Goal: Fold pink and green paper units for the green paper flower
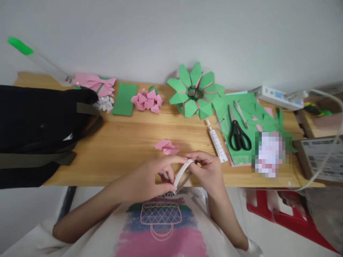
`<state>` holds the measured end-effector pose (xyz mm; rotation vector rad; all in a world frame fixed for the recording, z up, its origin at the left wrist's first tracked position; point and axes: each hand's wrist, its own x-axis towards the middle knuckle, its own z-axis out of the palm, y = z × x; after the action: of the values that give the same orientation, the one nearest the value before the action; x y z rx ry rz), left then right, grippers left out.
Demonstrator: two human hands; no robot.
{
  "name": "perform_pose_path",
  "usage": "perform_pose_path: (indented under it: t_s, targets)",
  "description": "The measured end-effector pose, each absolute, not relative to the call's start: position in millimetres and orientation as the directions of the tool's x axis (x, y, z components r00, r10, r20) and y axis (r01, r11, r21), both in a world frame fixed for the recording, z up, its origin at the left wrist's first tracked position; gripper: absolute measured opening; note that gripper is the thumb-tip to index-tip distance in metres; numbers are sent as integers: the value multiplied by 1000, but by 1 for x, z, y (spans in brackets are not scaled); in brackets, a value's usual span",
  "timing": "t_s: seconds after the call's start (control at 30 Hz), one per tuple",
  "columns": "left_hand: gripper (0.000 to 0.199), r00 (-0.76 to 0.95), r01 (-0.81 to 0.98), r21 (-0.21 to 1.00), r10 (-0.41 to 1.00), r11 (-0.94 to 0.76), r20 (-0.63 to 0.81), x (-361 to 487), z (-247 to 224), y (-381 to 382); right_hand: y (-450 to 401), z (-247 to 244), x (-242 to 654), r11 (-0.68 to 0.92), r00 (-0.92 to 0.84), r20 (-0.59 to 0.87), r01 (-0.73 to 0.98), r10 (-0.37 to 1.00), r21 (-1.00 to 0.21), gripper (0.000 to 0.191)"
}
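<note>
A narrow white strip [181,173], bent in a curve, spans between my two hands at the front edge of the table. My left hand [150,178] pinches its lower end and reaches a finger toward the upper end. The upper end is gripped by my right hand [207,173] between thumb and fingers. Whether the strip is paper or tape I cannot tell. Just beyond my hands lie folded pink paper pieces [167,146]. A white glue tube [217,144] rests to the right of them. Farther back stands a green paper flower shape [196,91] with pink edges inside.
Black-handled scissors [237,134] and a craft knife [241,114] lie on green paper sheets [242,159] at right. A power strip [278,97] with a cable sits behind them. Pink folded pieces [147,101] and a green card [125,99] lie back left, near a black bag [40,128].
</note>
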<state>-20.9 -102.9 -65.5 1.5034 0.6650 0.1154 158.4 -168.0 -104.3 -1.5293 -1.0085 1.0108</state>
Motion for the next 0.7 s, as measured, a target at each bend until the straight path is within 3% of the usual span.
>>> perform_pose_path:
  t_s: [0.17, 0.23, 0.3, 0.37, 0.43, 0.47, 0.6, 0.7]
  targets:
    - [43, 831, 253, 961, 483, 112, -275, -17, -66, -102, -169, -106, 180, -112, 193, -72, 203, 979, -973, 15]
    - [41, 829, 213, 971, 507, 107, -238, -19, -64, -100, -171, -103, 209, -139, 186, -86, 294, 979, -946, 37]
    - [36, 831, 165, 984, 527, 72, -178, -23, -62, -97, -171, -101, 247, -343, 437, -118, 480, 892, -808, 38]
    - [18, 837, 122, 992, 538, -8, -99, -27, -61, -93, -167, -101, 285, -477, 635, -65, 503, 770, -721, 33]
    - [6, 838, 97, 994, 543, -56, -51, -30, -59, -90, -161, -105, 312, -582, 736, -45, 495, 675, -645, 16]
    - [6, 837, 87, 995, 545, -50, -46, -31, -59, -88, -157, -107, 321, -617, 755, -57, 486, 653, -619, 10]
    - [39, 820, 56, 998, 569, 25, -60, -33, -56, -85, -144, -112, 330, -652, 773, -100, 451, 627, -610, 24]
    - [43, 795, 37, 998, 604, 47, -58, -35, -52, -84, -145, -105, 330, -618, 774, -114, 398, 623, -678, 21]
